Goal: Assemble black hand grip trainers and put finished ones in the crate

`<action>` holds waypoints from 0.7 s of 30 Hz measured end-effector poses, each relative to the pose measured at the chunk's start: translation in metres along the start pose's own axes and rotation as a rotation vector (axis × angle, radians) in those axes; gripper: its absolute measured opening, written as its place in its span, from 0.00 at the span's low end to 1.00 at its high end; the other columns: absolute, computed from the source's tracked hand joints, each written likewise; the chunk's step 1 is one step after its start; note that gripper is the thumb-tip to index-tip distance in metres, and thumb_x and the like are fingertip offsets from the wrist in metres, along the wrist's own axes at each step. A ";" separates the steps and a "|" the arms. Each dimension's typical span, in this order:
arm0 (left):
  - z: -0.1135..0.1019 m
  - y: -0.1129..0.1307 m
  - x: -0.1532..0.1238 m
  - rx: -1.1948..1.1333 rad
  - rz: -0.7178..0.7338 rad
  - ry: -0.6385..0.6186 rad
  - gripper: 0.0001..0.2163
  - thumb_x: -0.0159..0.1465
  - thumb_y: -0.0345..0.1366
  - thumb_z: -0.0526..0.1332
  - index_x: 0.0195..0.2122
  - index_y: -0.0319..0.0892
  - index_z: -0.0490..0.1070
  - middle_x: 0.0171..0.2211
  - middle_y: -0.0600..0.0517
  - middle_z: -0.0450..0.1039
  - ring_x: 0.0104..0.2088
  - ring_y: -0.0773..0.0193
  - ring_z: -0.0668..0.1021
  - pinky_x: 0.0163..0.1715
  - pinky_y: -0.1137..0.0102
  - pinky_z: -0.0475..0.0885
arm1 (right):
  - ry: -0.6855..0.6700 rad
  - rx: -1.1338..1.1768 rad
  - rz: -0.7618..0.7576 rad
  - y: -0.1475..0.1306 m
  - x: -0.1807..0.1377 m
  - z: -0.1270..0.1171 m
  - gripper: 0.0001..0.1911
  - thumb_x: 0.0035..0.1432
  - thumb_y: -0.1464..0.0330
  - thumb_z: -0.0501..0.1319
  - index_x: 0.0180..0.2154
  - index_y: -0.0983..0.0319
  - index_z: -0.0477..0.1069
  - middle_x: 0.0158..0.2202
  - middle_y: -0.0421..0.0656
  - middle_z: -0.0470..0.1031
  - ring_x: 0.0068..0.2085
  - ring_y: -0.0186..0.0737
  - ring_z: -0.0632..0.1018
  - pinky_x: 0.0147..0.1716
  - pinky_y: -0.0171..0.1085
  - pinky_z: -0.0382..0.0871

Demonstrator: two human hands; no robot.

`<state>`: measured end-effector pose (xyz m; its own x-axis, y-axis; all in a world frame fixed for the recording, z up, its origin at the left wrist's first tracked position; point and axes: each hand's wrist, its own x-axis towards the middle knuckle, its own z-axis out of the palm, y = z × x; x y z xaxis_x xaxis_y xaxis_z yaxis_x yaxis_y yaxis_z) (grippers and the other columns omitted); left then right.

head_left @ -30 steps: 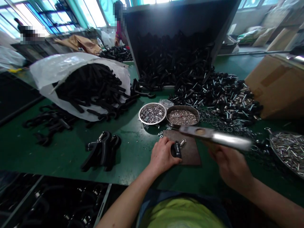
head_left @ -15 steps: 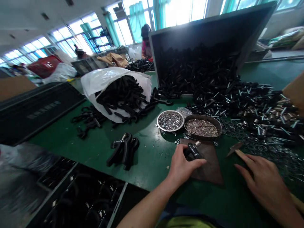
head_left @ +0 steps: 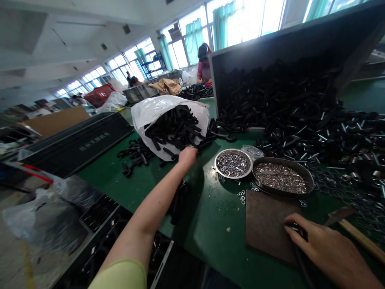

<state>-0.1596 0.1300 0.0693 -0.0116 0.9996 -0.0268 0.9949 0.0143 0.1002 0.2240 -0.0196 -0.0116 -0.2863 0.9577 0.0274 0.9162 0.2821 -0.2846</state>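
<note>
My left hand (head_left: 188,155) is stretched forward to the black handle-like parts (head_left: 176,128) at the mouth of a white bag (head_left: 156,103). Its fingertips are hidden, so its grip does not show. My right hand (head_left: 325,245) is closed around a black handle (head_left: 303,263) at the right edge of a brown square plate (head_left: 267,224). Just beyond that hand lies a hammer, its metal head (head_left: 339,215) and wooden handle (head_left: 362,239) partly showing. Under my left forearm, several black parts (head_left: 179,200) lie on the green table, partly covered.
A round bowl (head_left: 215,164) and an oval tin (head_left: 309,188) hold small metal pieces. Behind them stands a large dark bin (head_left: 270,44), tipped toward me with black parts spilling out. Loose rings (head_left: 333,186) spread at right. A crate (head_left: 162,257) is at lower left. Another person (head_left: 204,66) sits beyond.
My left hand has left the black part over the plate and moved forward-left to the bag. My right hand has left the hammer and now holds a black handle. The view has turned left.
</note>
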 end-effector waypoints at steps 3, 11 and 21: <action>0.004 -0.037 0.025 0.067 -0.082 0.012 0.14 0.65 0.38 0.56 0.50 0.39 0.67 0.49 0.44 0.68 0.46 0.57 0.73 0.44 0.58 0.72 | -0.006 -0.029 0.019 -0.006 0.000 0.004 0.12 0.58 0.59 0.51 0.35 0.53 0.71 0.26 0.40 0.79 0.25 0.48 0.79 0.19 0.40 0.67; 0.006 -0.040 0.033 -0.010 -0.170 0.168 0.06 0.63 0.33 0.56 0.39 0.39 0.68 0.47 0.40 0.69 0.53 0.50 0.67 0.50 0.58 0.62 | -0.034 0.167 0.106 -0.007 0.001 -0.010 0.11 0.59 0.58 0.53 0.35 0.54 0.71 0.27 0.39 0.79 0.28 0.46 0.80 0.24 0.39 0.68; 0.024 0.130 -0.124 -1.644 -0.079 -0.300 0.19 0.59 0.52 0.58 0.40 0.45 0.56 0.21 0.60 0.60 0.17 0.72 0.65 0.17 0.75 0.66 | 0.259 0.859 0.197 -0.051 -0.016 -0.044 0.17 0.60 0.57 0.54 0.34 0.61 0.74 0.20 0.39 0.72 0.25 0.37 0.76 0.25 0.33 0.68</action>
<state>-0.0260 0.0075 0.0622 0.1585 0.9580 -0.2389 -0.1668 0.2645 0.9499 0.1945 -0.0464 0.0448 0.0192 0.9960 0.0870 0.3886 0.0727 -0.9185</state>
